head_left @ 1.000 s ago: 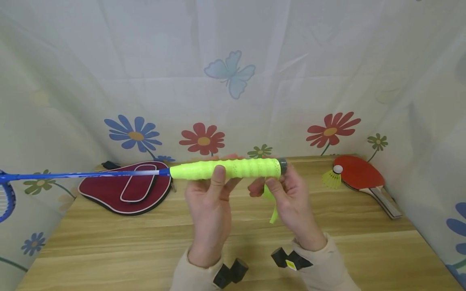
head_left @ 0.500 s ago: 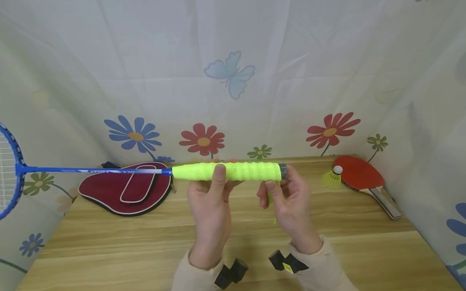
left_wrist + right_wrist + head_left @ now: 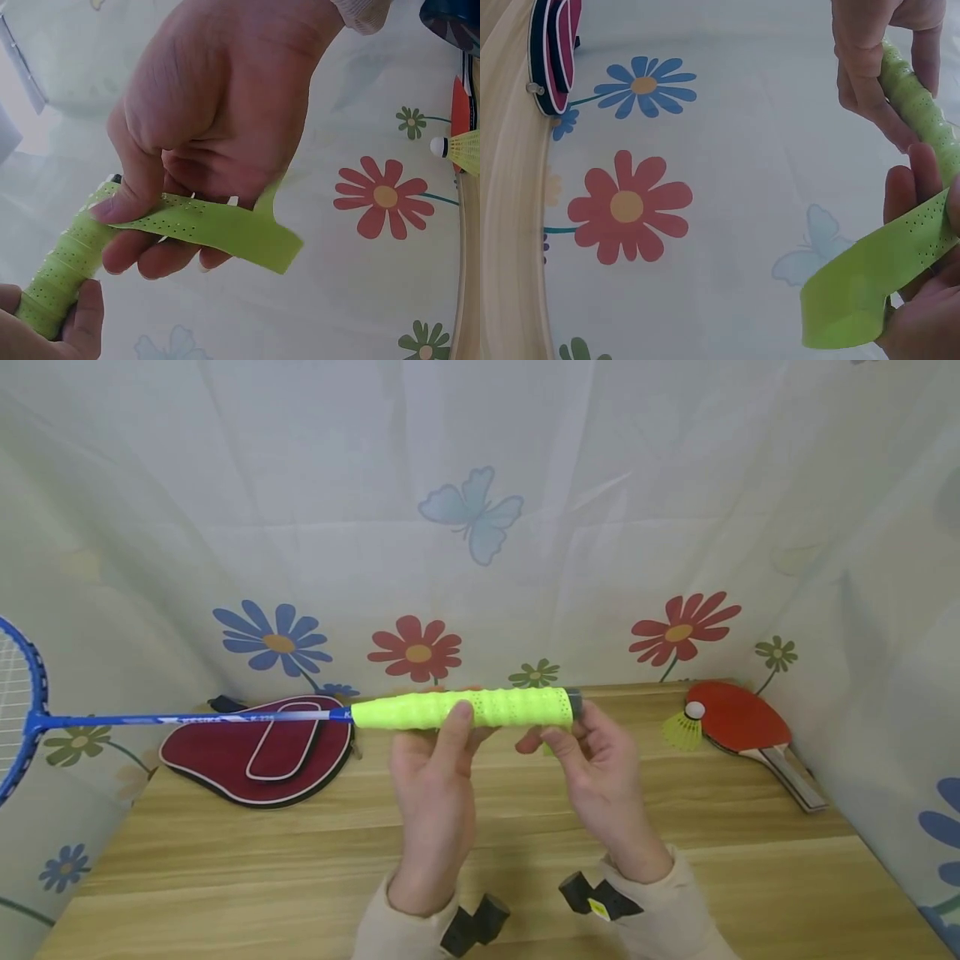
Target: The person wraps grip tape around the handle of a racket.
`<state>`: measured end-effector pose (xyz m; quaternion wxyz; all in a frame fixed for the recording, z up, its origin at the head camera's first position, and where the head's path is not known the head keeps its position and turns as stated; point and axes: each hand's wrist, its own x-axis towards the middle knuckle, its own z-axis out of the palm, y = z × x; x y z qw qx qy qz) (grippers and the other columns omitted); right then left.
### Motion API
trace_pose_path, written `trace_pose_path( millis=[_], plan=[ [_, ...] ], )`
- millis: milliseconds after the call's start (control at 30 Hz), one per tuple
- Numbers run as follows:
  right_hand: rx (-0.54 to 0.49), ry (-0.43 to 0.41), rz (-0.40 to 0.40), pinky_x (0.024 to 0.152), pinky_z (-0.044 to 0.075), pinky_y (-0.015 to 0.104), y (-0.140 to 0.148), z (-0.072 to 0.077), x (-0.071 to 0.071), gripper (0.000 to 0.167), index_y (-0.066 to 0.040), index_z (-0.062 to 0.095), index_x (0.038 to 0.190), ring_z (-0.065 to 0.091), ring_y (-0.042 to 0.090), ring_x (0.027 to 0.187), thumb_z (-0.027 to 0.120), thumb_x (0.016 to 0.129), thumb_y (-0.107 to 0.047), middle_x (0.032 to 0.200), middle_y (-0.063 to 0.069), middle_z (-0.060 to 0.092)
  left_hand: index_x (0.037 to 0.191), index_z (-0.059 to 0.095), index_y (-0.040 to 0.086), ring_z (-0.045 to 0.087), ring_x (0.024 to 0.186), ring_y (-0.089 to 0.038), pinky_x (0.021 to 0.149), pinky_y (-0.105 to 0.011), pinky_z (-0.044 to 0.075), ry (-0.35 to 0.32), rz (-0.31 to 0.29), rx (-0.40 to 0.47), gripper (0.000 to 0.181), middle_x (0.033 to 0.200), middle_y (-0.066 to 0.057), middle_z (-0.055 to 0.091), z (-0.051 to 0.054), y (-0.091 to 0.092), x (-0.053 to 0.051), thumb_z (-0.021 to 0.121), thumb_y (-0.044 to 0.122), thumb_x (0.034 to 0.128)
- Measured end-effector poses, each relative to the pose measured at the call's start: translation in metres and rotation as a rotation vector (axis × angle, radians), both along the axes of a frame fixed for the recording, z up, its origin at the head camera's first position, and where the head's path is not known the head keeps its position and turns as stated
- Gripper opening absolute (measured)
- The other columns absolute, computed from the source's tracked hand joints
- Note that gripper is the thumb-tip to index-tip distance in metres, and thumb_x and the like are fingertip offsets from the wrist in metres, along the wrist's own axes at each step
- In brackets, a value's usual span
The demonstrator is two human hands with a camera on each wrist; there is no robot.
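Observation:
A blue badminton racket (image 3: 180,719) is held level above the table, its strung head partly cut off at the left. Perforated neon-yellow grip tape (image 3: 517,707) covers most of its handle in ridged turns, with a dark butt end (image 3: 574,703) at the right. My left hand (image 3: 438,793) grips the wrapped handle, thumb lying along the near side. With thumb and fingers, my right hand (image 3: 603,785) pinches the tape close to the butt end. A loose tail of tape (image 3: 247,234) hangs from that pinch, seen in both wrist views and mostly hidden in the head view.
On the wooden table (image 3: 300,877), a dark red paddle case (image 3: 210,752) lies at the back left. A red table tennis paddle (image 3: 738,714) lies at the back right, with a yellow shuttlecock (image 3: 684,728) beside it. A flowered curtain (image 3: 337,552) encloses the table.
The racket has turned a little in the hands, and its head has come further into view at the left. The tape's tail no longer shows below the right hand in the head view.

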<state>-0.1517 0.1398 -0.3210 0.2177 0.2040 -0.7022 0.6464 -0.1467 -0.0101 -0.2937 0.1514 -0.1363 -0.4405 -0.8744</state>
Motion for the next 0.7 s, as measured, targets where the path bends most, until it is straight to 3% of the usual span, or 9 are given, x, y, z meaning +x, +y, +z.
trace_pose_path(
  millis=[133, 367, 533, 700],
  plan=[
    [0.043, -0.017, 0.022, 0.087, 0.054, 0.035, 0.001, 0.000, -0.001, 0.017, -0.004, 0.063, 0.113, 0.068, 0.024, 0.086, 0.056, 0.097, -0.004, 0.084, 0.005, 0.072, 0.117, 0.042, 0.003, 0.057, 0.107, -0.031, 0.094, -0.049, 0.052, 0.000, 0.007, 0.005, 0.023, 0.114, -0.020, 0.056, 0.000, 0.000, 0.000, 0.056, 0.006, 0.0983],
    [0.131, -0.119, 0.116, 0.083, 0.052, 0.036, 0.002, -0.007, -0.008, 0.014, -0.010, 0.068, 0.100, 0.065, 0.021, 0.084, 0.053, 0.100, -0.011, 0.088, 0.001, 0.071, 0.117, 0.044, 0.001, 0.061, 0.100, -0.027, 0.091, -0.050, 0.053, 0.024, 0.021, 0.049, 0.022, 0.105, -0.014, 0.057, 0.002, -0.004, -0.001, 0.055, 0.007, 0.0991],
    [0.238, -0.118, 0.056, 0.083, 0.050, 0.037, 0.005, -0.010, -0.010, 0.016, -0.012, 0.071, 0.109, 0.057, 0.017, 0.095, 0.060, 0.096, -0.012, 0.108, -0.005, 0.068, 0.119, 0.043, 0.001, 0.062, 0.100, -0.027, 0.089, -0.049, 0.054, 0.008, 0.026, 0.056, 0.025, 0.106, -0.013, 0.057, 0.003, -0.007, -0.003, 0.056, 0.008, 0.0988],
    [0.268, -0.103, -0.062, 0.092, 0.044, 0.046, 0.008, -0.008, -0.010, 0.016, -0.011, 0.073, 0.101, 0.055, 0.016, 0.102, 0.075, 0.085, -0.012, 0.102, -0.004, 0.069, 0.118, 0.043, 0.000, 0.062, 0.098, -0.027, 0.086, -0.049, 0.055, 0.016, 0.050, 0.072, 0.025, 0.104, -0.013, 0.056, 0.004, -0.010, -0.005, 0.057, 0.007, 0.0981]
  ],
)
